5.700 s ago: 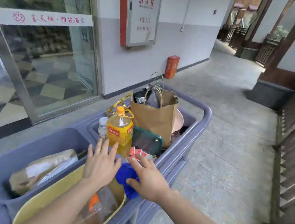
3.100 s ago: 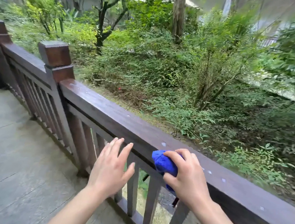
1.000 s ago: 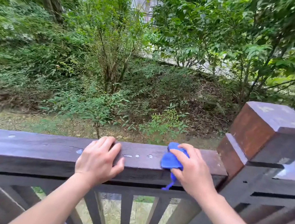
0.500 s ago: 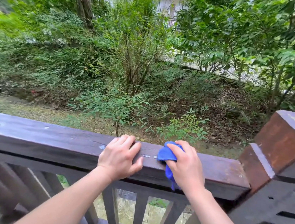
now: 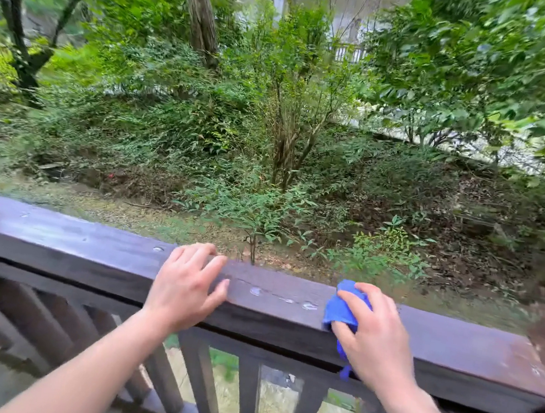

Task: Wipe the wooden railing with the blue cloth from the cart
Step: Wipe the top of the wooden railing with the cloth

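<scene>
Head view: railing (image 5: 87,252), dark wood, drops (image 5: 287,299) on top. My left hand (image 5: 185,288): fingers loosely spread, resting on the railing, holding nothing. My right hand (image 5: 374,342): gripping the cloth (image 5: 342,309), blue, bunched, pressed on the railing's near edge. Shrubs (image 5: 280,159) beyond

Head-worn view looks forward and down; railing (image 5: 70,250) close below; shrubs (image 5: 283,159) beyond.
</scene>
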A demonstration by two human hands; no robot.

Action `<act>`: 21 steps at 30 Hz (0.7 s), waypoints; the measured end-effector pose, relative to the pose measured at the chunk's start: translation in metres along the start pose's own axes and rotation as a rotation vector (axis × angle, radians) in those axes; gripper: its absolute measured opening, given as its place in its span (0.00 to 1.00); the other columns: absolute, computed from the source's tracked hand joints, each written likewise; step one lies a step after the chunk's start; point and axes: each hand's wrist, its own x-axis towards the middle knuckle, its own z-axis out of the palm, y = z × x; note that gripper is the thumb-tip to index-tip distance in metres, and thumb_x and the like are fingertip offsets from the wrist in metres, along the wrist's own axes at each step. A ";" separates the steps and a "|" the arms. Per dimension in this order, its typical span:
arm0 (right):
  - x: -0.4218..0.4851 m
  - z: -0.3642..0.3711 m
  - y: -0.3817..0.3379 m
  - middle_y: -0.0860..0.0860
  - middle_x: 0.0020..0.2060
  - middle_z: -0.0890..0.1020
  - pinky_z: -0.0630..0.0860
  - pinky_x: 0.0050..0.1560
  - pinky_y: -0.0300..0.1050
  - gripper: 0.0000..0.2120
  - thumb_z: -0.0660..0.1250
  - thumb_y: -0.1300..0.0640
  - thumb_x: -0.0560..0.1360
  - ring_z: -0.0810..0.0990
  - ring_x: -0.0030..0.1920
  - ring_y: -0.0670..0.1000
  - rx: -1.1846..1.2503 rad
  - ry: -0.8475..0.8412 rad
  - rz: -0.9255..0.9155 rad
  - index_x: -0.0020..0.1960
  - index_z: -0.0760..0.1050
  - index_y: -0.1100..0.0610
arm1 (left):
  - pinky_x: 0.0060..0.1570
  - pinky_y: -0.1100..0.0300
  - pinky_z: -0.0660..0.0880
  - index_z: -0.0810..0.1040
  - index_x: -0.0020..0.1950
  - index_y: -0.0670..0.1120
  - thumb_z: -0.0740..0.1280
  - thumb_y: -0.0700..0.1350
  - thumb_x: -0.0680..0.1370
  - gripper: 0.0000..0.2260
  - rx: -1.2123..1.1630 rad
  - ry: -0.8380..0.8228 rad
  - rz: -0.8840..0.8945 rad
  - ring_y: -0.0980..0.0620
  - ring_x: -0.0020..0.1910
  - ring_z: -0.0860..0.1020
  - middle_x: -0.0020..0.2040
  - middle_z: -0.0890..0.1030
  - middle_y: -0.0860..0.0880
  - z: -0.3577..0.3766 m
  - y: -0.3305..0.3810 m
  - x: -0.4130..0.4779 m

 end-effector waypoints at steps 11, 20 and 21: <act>-0.003 0.029 -0.038 0.49 0.53 0.80 0.71 0.54 0.44 0.12 0.65 0.47 0.72 0.76 0.52 0.53 -0.017 0.146 -0.009 0.51 0.82 0.50 | 0.47 0.45 0.71 0.78 0.49 0.45 0.61 0.54 0.75 0.14 0.049 0.081 -0.010 0.39 0.49 0.76 0.51 0.79 0.43 0.036 -0.046 -0.010; 0.002 0.035 -0.055 0.52 0.49 0.80 0.74 0.50 0.46 0.10 0.69 0.52 0.69 0.77 0.47 0.55 -0.050 0.159 -0.034 0.49 0.82 0.53 | 0.45 0.45 0.71 0.78 0.49 0.45 0.62 0.53 0.74 0.13 0.011 0.122 0.018 0.39 0.46 0.75 0.47 0.78 0.43 0.041 -0.049 -0.010; 0.009 0.029 -0.054 0.53 0.47 0.80 0.75 0.47 0.47 0.10 0.68 0.51 0.69 0.78 0.45 0.56 -0.061 0.144 -0.069 0.48 0.82 0.53 | 0.45 0.45 0.71 0.78 0.49 0.45 0.62 0.53 0.74 0.13 0.014 0.116 0.014 0.39 0.46 0.75 0.47 0.78 0.43 0.039 -0.049 -0.010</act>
